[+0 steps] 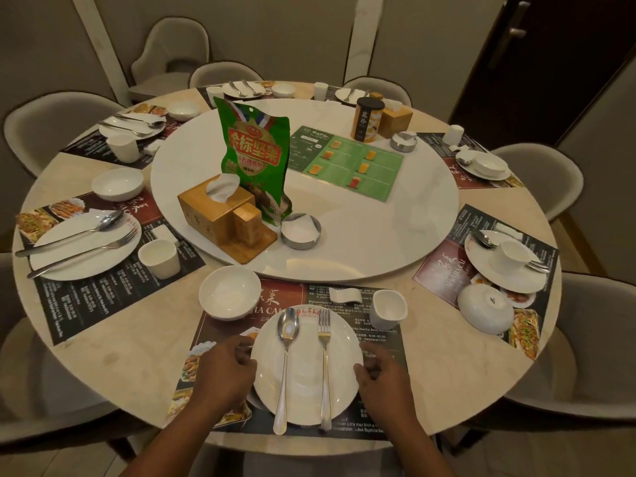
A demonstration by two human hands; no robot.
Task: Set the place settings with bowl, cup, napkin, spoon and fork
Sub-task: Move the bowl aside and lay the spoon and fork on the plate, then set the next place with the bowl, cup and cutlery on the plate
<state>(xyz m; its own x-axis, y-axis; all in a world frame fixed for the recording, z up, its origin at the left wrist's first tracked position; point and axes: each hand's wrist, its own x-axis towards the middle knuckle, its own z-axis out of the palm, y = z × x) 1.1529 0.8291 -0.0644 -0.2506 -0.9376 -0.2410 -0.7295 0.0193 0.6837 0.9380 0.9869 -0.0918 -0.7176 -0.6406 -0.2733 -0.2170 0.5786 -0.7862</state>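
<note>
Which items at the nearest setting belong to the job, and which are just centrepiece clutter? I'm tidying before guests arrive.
Job: plate, spoon, fork, bowl, cup.

Clutter: green snack bag, tissue box, drinks menu, ashtray.

Both forearms reach toward twelve o'clock, left hand (pixel 225 368) at nine and right hand (pixel 383 380) at three, fingers curled inward.

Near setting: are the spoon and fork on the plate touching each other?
Apart. The head view shows the spoon and fork lying side by side on the plate, with bare white plate between them along their whole length.
</note>
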